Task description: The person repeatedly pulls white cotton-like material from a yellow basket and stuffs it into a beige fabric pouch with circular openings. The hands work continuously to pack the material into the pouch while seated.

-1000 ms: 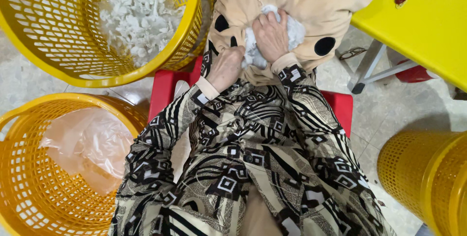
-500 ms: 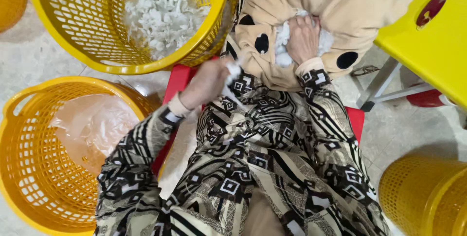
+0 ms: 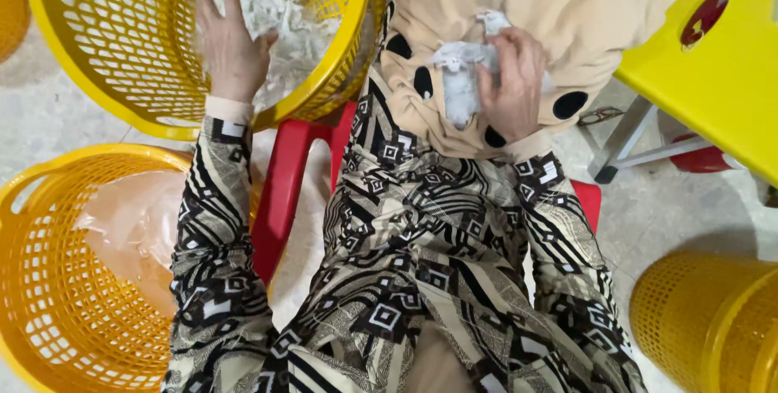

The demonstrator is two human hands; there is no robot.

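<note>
The heap of white scraps (image 3: pixel 284 16) sits in the yellow basket (image 3: pixel 105 77) at eleven o'clock; your left hand (image 3: pixel 231 49), grip spread flat, rests against it. Your right hand (image 3: pixel 510 77) at one o'clock pinches a white tuft (image 3: pixel 458 77) on your lap. Basket's far rim is cut off

My left hand (image 3: pixel 231 49) reaches flat into the yellow basket (image 3: pixel 121 77) over white scraps (image 3: pixel 284 12), my right hand (image 3: pixel 512 85) clutches a white wad (image 3: pixel 460 77) on my lap, orange basket (image 3: pixel 49 312) lower left.
</note>
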